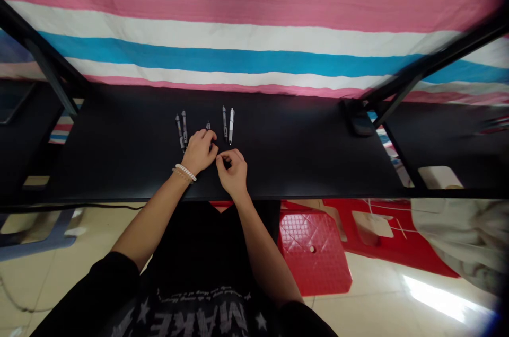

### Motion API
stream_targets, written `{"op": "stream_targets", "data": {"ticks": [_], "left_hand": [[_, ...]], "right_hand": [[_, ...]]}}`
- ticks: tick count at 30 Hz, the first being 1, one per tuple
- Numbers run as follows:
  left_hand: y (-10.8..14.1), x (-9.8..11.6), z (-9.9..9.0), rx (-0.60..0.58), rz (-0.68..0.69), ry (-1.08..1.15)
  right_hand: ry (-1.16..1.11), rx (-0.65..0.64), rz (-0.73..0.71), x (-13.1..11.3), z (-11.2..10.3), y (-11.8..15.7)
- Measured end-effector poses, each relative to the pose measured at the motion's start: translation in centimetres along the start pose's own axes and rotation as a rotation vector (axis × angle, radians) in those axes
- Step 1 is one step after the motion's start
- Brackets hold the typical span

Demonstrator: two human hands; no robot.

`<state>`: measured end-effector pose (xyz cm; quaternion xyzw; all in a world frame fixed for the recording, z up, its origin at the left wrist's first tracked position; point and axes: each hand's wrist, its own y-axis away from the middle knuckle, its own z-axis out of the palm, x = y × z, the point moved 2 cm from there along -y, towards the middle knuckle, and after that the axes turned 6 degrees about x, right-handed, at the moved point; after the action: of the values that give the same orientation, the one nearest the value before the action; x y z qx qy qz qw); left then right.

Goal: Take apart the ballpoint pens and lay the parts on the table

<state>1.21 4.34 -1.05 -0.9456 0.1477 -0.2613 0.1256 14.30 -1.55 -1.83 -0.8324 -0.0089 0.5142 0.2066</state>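
Note:
On the black table, my left hand (201,150), with a white beaded bracelet at the wrist, curls over a dark pen (208,125). Only the pen's top end shows above the fingers; the rest is hidden. Close beside it, almost touching, my right hand (233,170) has thumb and forefinger brought together in a pinch. Whatever is between those fingertips is too small to make out. Two dark pens, one outer (180,131) and one inner (184,126), lie left of my left hand. Beyond my right hand lie another dark pen (225,124) and a white pen (231,126), side by side.
A striped cloth (254,35) hangs behind the black table (302,146). Slanted black frame bars stand at both ends, with a dark block (360,117) by the right one. A red stool (314,252) is below the front edge, and pale fabric hangs at the far right.

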Motion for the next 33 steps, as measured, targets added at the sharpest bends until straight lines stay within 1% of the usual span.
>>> {"op": "stream_targets", "data": {"ticks": [4, 20, 33], "left_hand": [[-0.04, -0.04, 0.03, -0.020, 0.007, -0.017], [-0.04, -0.05, -0.11, -0.028, 0.053, -0.027], [-0.05, 0.06, -0.26, -0.036, 0.047, -0.028]], "right_hand": [[-0.009, 0.002, 0.000, -0.01, 0.00, 0.00], [0.009, -0.006, -0.020, -0.18, -0.06, -0.07], [0.027, -0.026, -0.003, -0.33, -0.06, -0.04]]}}
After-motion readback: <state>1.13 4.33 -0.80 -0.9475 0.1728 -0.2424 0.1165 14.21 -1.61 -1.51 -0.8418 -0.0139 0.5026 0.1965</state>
